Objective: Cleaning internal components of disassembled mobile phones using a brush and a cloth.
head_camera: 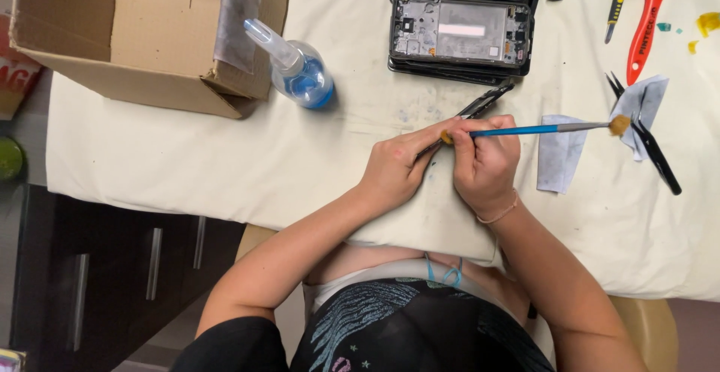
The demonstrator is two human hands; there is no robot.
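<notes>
Fingers of the left hand (394, 168) pinch a thin phone frame (471, 112) edge-on at table centre; the right hand (486, 163) grips a blue brush (540, 129). The frame looks light, stiff, fragile: best held by edges.

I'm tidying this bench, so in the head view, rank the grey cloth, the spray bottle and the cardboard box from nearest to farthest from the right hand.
From the right hand:
1. Grey cloth, just beside it on the white sheet, toward the black tweezers.
2. Spray bottle, beyond the left hand, farther up the table.
3. Cardboard box, at the far corner past the bottle.
</notes>
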